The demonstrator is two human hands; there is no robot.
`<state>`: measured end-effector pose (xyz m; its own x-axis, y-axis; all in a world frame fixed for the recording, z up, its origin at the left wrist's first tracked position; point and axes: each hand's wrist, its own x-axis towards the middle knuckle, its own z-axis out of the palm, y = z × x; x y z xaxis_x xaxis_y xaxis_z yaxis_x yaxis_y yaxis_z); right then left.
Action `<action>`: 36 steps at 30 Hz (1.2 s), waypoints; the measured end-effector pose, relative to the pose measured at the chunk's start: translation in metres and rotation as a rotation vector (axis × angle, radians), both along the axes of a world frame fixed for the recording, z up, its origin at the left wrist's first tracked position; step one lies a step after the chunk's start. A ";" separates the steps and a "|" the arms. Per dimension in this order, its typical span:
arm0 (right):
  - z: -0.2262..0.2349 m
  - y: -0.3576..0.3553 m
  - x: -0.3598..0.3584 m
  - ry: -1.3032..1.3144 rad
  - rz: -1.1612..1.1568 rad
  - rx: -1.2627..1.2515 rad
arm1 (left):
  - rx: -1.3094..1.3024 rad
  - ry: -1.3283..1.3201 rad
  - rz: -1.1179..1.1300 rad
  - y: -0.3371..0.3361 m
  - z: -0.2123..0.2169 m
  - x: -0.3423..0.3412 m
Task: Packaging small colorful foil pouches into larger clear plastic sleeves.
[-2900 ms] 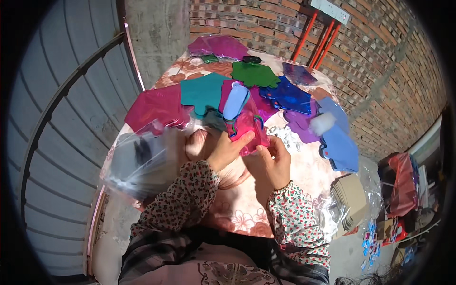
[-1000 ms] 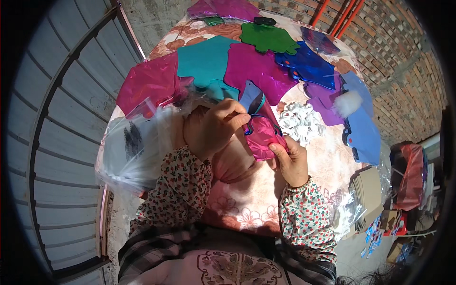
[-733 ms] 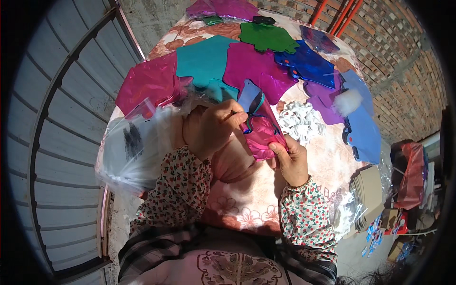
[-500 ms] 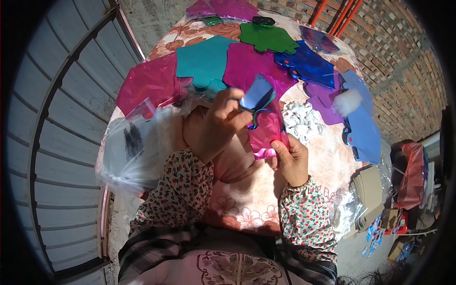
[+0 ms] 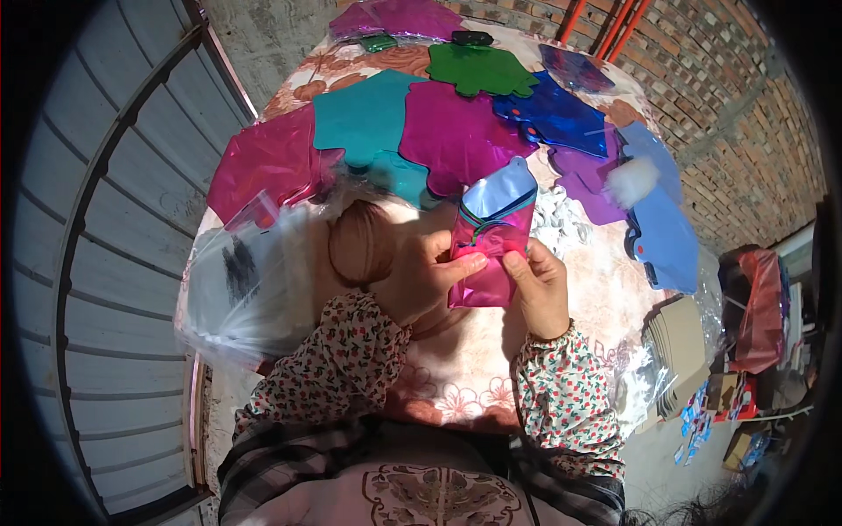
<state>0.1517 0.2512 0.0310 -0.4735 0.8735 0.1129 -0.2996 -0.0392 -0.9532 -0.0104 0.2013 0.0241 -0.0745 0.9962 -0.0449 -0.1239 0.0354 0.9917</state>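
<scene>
Both my hands grip a shiny pink plastic pouch (image 5: 488,279) over the middle of the table. My left hand (image 5: 430,276) pinches its left side, with the thumb across the front. My right hand (image 5: 538,289) holds its right side, thumb likewise on the front. Out of the pouch's upper end rises a light-blue shiny piece (image 5: 502,189) with a rounded tab at the top. Blue and green curved edges show in layers where the two meet. White crumpled bands (image 5: 561,219) lie just behind the pouch, partly hidden by it.
Flat shiny pieces lie in an arc: pink (image 5: 263,162), teal (image 5: 364,114), magenta (image 5: 456,131), green (image 5: 481,68), dark blue (image 5: 561,114), purple (image 5: 589,180) and light blue (image 5: 667,237). A clear bag (image 5: 237,280) lies left, tan card sheets (image 5: 680,346) right.
My left hand has come down from the light-blue piece to the pouch's left side. The light-blue piece now stands up in line with the pouch, which is turned more upright.
</scene>
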 end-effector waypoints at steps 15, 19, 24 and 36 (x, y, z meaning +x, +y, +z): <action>-0.001 0.000 0.007 0.050 0.103 -0.022 | 0.106 0.037 -0.044 0.000 -0.001 0.002; -0.003 -0.001 0.008 0.059 0.074 -0.001 | 0.210 0.124 0.009 0.003 -0.004 -0.001; -0.002 0.003 0.013 -0.026 0.119 -0.022 | 0.287 0.285 -0.002 0.006 -0.003 -0.011; -0.004 0.002 0.007 0.222 0.129 -0.084 | 0.444 0.067 -0.140 0.001 0.017 -0.015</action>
<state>0.1584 0.2532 0.0269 -0.5532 0.8182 0.1566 -0.4888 -0.1666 -0.8563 -0.0256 0.2025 0.0411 0.0743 0.9184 0.3886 -0.0835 -0.3826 0.9201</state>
